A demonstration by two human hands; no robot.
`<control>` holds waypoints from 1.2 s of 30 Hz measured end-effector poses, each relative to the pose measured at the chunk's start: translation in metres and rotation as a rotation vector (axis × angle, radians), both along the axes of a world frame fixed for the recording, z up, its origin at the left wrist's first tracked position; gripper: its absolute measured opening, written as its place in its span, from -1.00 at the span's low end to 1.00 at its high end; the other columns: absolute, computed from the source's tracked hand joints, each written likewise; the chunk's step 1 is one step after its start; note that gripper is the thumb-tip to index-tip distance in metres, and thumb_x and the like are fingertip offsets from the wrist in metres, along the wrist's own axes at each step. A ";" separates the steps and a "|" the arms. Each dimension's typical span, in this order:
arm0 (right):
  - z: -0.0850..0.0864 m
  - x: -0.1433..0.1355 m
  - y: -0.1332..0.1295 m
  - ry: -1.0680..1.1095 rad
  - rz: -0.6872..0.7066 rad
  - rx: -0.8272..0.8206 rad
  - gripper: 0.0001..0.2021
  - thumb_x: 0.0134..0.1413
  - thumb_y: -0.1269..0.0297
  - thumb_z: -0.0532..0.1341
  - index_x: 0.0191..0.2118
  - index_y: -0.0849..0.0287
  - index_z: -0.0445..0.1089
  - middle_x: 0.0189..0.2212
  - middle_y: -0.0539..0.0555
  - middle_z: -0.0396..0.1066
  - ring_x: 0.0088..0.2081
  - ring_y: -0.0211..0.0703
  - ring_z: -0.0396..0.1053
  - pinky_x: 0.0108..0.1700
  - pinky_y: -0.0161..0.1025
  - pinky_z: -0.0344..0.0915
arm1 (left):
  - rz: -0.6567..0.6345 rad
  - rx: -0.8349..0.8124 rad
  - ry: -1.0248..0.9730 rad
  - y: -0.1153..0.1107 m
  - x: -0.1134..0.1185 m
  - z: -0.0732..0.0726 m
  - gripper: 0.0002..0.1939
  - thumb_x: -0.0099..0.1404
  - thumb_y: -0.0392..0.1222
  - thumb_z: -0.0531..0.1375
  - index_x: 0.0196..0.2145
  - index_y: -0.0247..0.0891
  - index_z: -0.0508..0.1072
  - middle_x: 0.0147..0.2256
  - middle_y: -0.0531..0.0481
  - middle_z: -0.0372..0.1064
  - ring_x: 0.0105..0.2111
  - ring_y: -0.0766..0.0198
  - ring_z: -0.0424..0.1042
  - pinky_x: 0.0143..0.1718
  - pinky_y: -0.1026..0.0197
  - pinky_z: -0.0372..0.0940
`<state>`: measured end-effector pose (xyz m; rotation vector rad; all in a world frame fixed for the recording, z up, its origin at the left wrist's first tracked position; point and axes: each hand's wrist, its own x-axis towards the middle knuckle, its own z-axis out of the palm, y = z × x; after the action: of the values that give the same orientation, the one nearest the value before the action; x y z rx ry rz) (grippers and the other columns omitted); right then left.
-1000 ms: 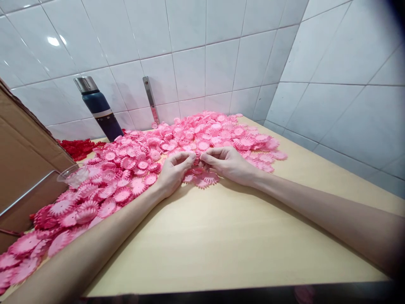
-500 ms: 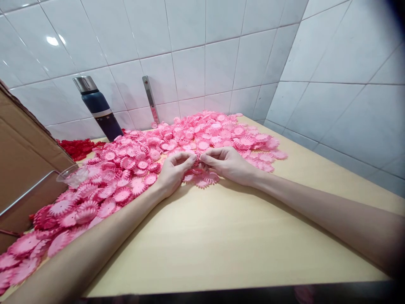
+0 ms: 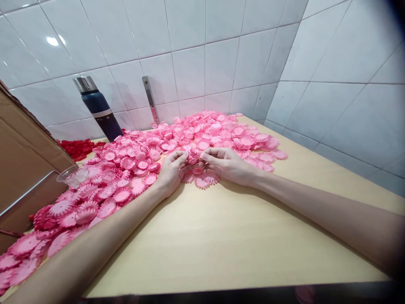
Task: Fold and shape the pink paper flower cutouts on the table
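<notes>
Between my two hands is a pink flower-shaped piece (image 3: 194, 157) with a scalloped edge. My left hand (image 3: 172, 171) pinches its left side between thumb and fingertips. On the other side, my right hand (image 3: 226, 164) pinches it the same way. Just below the fingers, a few loose pink petal discs (image 3: 202, 181) lie flat on the table. A wide pile of similar pink discs (image 3: 139, 162) spreads behind my hands and down the left side. How many layers the held piece has cannot be made out.
A dark blue bottle (image 3: 103, 114) with a steel cap stands at the back left, beside red pieces (image 3: 77, 148). A cardboard box (image 3: 28, 169) and a clear plastic cup (image 3: 71, 175) are at the left. White tiled walls (image 3: 218, 63) bound the wooden table (image 3: 228, 236).
My left fingertips have shifted slightly left, away from the right ones, and more of the pink piece shows between them. My right hand has barely moved.
</notes>
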<state>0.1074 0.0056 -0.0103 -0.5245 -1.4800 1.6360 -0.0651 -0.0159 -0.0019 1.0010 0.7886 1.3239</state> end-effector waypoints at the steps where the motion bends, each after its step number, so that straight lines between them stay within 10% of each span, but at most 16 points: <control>1: 0.000 0.000 0.000 -0.006 0.001 0.005 -0.78 0.04 0.14 0.31 -0.37 0.22 0.45 -0.42 0.02 0.44 -0.35 -0.28 0.39 -0.20 -0.26 0.30 | -0.001 0.008 0.009 0.000 0.000 0.000 -0.81 0.07 -0.23 0.32 -0.44 -0.34 0.37 -0.44 0.04 0.38 -0.41 0.33 0.44 -0.19 0.17 0.40; 15: 0.004 0.001 -0.005 -0.166 -0.134 0.118 -0.71 0.05 0.07 0.28 -0.40 0.25 0.43 -0.51 -0.02 0.40 -0.49 -0.34 0.31 -0.44 -0.35 0.22 | 0.078 0.286 0.466 -0.011 -0.001 0.001 -0.92 0.22 -0.26 0.16 -0.31 -0.29 0.41 -0.28 -0.02 0.40 -0.25 0.25 0.47 -0.22 0.21 0.43; 36: 0.003 0.001 -0.006 -0.142 -0.112 0.159 -0.79 0.00 0.17 0.33 -0.32 0.24 0.51 -0.38 0.07 0.53 -0.35 -0.23 0.47 -0.31 -0.30 0.39 | 0.027 0.241 0.403 -0.017 0.002 0.005 -0.73 0.17 -0.15 0.28 -0.23 -0.26 0.31 -0.38 0.00 0.49 -0.33 0.22 0.54 -0.27 0.17 0.47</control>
<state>0.1088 0.0000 -0.0068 -0.6331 -1.6382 1.4055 -0.0634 -0.0331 0.0035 1.4835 0.9588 1.2769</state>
